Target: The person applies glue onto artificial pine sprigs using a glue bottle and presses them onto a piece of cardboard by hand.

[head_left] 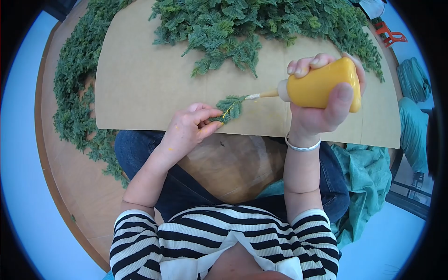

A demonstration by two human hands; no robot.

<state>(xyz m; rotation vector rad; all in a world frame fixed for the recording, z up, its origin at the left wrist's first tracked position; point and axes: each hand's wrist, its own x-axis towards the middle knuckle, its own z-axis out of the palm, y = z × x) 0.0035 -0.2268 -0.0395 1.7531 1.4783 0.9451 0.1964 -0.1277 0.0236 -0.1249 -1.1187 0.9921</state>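
My left hand pinches the stem end of a small green fir sprig near the front edge of the cardboard sheet. A yellow line runs along the middle of the sprig. In my right hand is a yellow squeeze bottle, tipped sideways with its long nozzle pointing left. The nozzle tip is at the sprig's far end; whether it touches cannot be told. My right fingers wrap round the bottle, and a silver bangle circles that wrist.
A large heap of green sprigs covers the back of the cardboard. More greenery lies on the floor at left. Teal cloth lies at right, and a red stool stands at the far right.
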